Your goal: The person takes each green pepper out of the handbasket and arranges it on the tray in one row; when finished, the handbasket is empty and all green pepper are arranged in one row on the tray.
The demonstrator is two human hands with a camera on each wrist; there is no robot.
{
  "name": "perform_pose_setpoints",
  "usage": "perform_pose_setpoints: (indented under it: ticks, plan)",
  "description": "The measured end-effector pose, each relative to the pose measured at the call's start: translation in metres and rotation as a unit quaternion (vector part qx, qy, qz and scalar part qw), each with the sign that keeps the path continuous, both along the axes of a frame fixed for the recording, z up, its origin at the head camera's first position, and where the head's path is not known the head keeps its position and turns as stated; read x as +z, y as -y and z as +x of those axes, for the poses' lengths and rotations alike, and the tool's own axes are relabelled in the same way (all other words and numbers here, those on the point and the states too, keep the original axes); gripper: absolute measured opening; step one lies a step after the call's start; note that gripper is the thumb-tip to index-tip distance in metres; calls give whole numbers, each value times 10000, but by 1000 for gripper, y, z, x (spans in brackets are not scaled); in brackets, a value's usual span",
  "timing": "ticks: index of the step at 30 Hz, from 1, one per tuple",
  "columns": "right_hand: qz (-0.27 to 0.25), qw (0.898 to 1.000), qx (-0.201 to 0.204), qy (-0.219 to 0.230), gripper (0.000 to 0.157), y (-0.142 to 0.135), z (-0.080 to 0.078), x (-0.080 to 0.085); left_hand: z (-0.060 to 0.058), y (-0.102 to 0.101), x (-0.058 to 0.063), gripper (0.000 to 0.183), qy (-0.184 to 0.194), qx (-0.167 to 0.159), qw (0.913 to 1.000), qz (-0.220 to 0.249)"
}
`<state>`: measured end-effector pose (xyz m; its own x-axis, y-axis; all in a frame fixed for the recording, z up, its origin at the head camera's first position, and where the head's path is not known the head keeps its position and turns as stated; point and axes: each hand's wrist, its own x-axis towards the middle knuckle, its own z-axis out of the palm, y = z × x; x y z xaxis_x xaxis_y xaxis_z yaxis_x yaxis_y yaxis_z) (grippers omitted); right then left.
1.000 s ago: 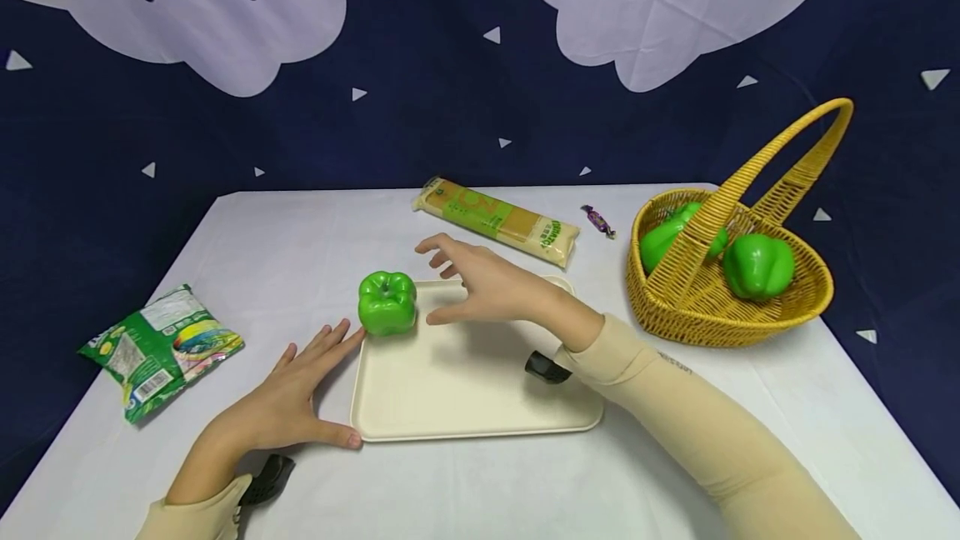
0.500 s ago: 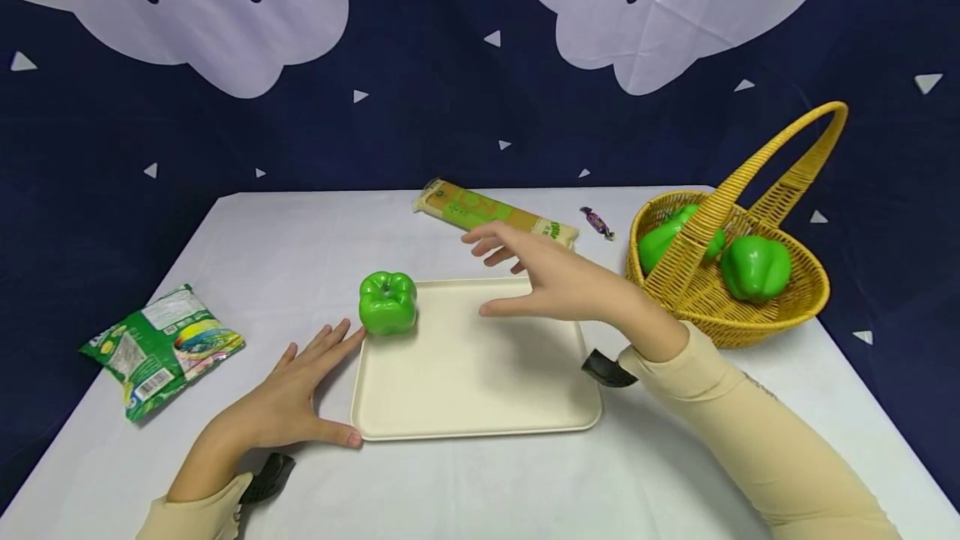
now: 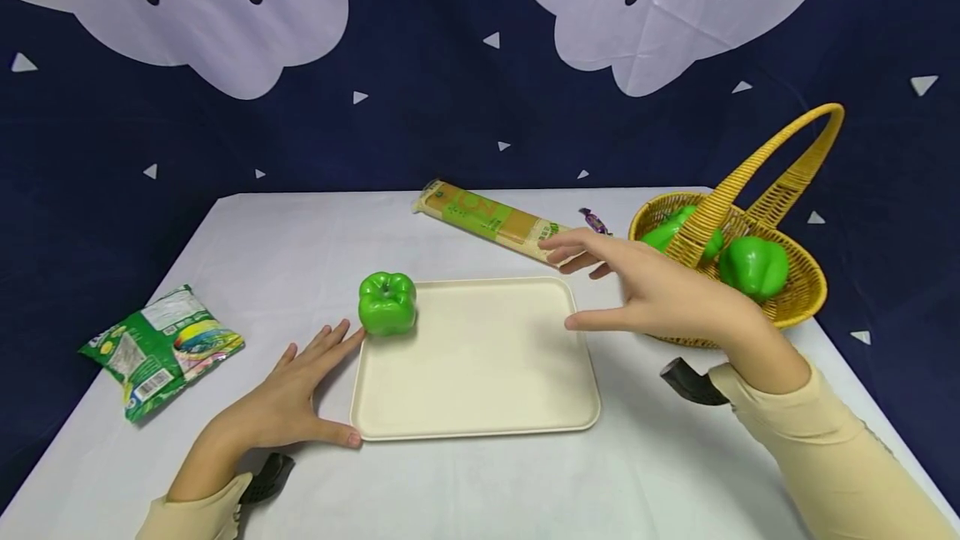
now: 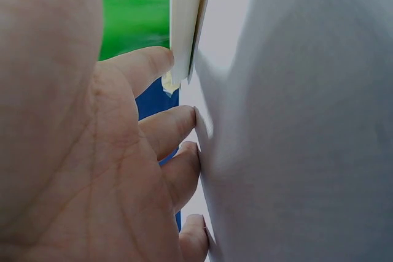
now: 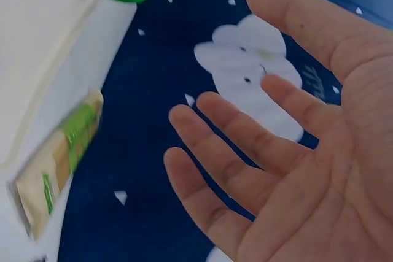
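Observation:
A cream tray (image 3: 480,365) lies in the middle of the table, with a green bell pepper (image 3: 387,304) at its far left corner. Along the tray's left edge my left hand (image 3: 296,398) is spread, index fingertip and thumb at the rim and other fingertips on the cloth. My right hand (image 3: 652,286) hovers past the tray's right edge, holding nothing, its fingers loosely bent and apart from the thumb. Just beyond it stands a yellow wicker basket (image 3: 806,294), partly hidden by the hand, with a green pepper (image 3: 753,267) and another green pepper (image 3: 663,233) inside.
A green snack bag (image 3: 165,352) lies at the left of the table. At the back are a noodle packet (image 3: 487,215) and a purple wrapped candy (image 3: 594,220). The basket's tall handle (image 3: 783,148) arches up at the right. A dark blue curtain hangs behind.
My right hand has moved right, from above the tray beside the bell pepper to near the basket, its fingers still loosely bent. The left hand and the pepper on the tray have not moved.

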<state>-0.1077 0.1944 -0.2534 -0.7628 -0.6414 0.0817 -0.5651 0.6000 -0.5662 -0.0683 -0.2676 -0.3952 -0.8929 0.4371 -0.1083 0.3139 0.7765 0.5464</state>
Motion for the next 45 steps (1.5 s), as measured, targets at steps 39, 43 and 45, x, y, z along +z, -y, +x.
perform_pose_setpoints:
  ticks: [39, 43, 45]
  plan:
    - [1203, 9752, -1856, -49, 53, -166, -35, 11, -1, 0, -2, 138, 84, 32, 10000, -40]
    - [1776, 9653, -1909, -164, 63, -154, -43, 12, -1, 0, -2, 138, 93, 44, 9999, -55]
    - [1884, 9637, -1884, -155, 65, -147, -46, 10, -2, 0, -2, 138, 93, 38, 9999, -58]
